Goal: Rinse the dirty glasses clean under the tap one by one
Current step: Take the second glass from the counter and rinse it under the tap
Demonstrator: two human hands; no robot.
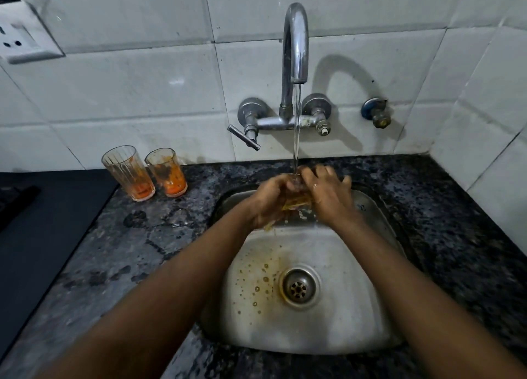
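Steel sink (pixel 336 333) fills the middle of the dark speckled tabletop (pixel 148 236), with orange-brown droplets spread at nine o'clock from its drain (pixel 299 286). At twelve o'clock the tap (pixel 296 45) curves out from the tiled wall and sends a thin stream straight down. That stream meets the rim of a glass (pixel 296 197), held upright over the sink's far edge so its long axis lines up with the water. The left hand (pixel 271 200) wraps the glass from nine o'clock, its grip clamped round the wall; the right hand (pixel 328 192) curls onto it from three o'clock, fingers at the rim, seemingly rubbing. Yellowish water spills below the two hands.

Two dirty glasses (pixel 144 173) stand upright on the tabletop at ten o'clock from the sink, just beside each other and smeared orange. They lie nearer the left hand, which would probably make the next pickup.
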